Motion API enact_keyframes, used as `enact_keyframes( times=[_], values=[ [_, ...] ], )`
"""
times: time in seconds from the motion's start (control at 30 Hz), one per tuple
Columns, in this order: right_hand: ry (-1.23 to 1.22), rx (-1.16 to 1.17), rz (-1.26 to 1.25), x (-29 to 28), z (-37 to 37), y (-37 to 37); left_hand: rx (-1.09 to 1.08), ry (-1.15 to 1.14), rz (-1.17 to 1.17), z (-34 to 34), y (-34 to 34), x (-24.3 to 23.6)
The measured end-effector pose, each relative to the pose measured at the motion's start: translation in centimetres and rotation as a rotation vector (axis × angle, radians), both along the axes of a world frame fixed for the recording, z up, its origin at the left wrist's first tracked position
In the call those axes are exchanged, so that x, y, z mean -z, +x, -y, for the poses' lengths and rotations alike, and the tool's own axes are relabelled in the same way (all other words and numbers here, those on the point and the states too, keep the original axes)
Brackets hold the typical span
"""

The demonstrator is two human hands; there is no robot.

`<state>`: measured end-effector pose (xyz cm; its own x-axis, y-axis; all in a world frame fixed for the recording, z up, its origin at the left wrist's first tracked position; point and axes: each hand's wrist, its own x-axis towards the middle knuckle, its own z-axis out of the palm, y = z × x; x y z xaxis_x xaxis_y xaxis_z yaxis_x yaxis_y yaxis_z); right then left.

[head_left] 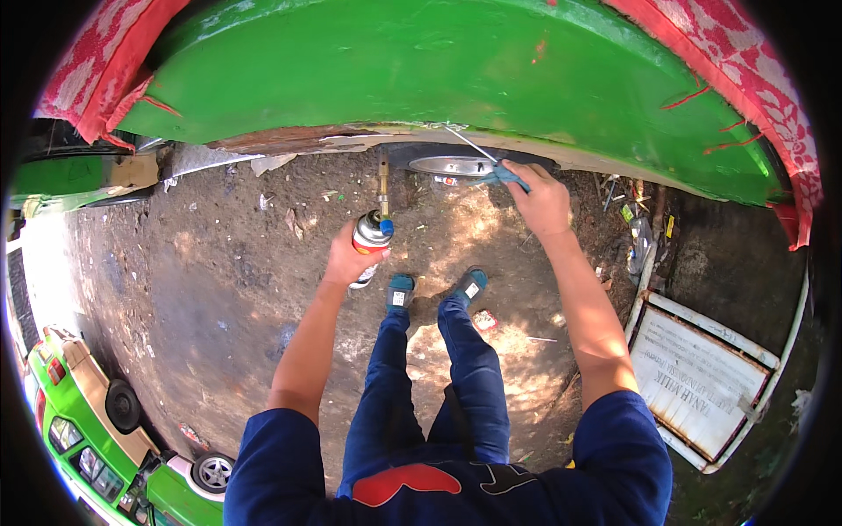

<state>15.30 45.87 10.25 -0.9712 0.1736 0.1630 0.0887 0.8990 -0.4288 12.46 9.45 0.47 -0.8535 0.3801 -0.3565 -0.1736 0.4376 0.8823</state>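
Observation:
My left hand (349, 254) is closed around a gas canister with a blowtorch (372, 235). Its brass nozzle (383, 175) points up and away, just below the lower edge of a green panel (395, 79). No flame can be made out. In my right hand (541, 200) is a thin metal rod, like a screwdriver (474, 145), with a blue grip that may be wrapped in cloth. Its tip meets the panel's lower edge, where a whitish, roughened patch (443, 127) shows. Left of the patch the edge is brown and rusty-looking (298, 140).
Patterned red cloth (728, 53) hangs over both ends of the panel. A wheel (452, 165) shows beneath it. On the right a white-framed sign (702, 377) lies on the dirt ground (219, 263) near litter. Green vehicles (88, 438) stand at lower left.

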Motion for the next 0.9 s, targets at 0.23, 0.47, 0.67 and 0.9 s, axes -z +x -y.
enact_keyframes(
  times=[0.23,0.47,0.67,0.9],
  values=[
    [0.026,-0.006,-0.031,1.1,0.7,-0.1,-0.027,0.057,-0.017,0.6,1.3,0.4],
    [0.031,-0.032,-0.035,0.8,1.9,-0.9,-0.021,0.052,0.033,1.4,1.3,0.1],
    [0.092,-0.102,-0.047,1.1,3.6,-2.6,-0.023,0.038,0.007,0.9,0.8,-0.1],
    [0.057,-0.083,-0.077,1.6,4.8,-2.7,-0.026,0.022,-0.003,0.9,0.0,-0.4]
  ],
)
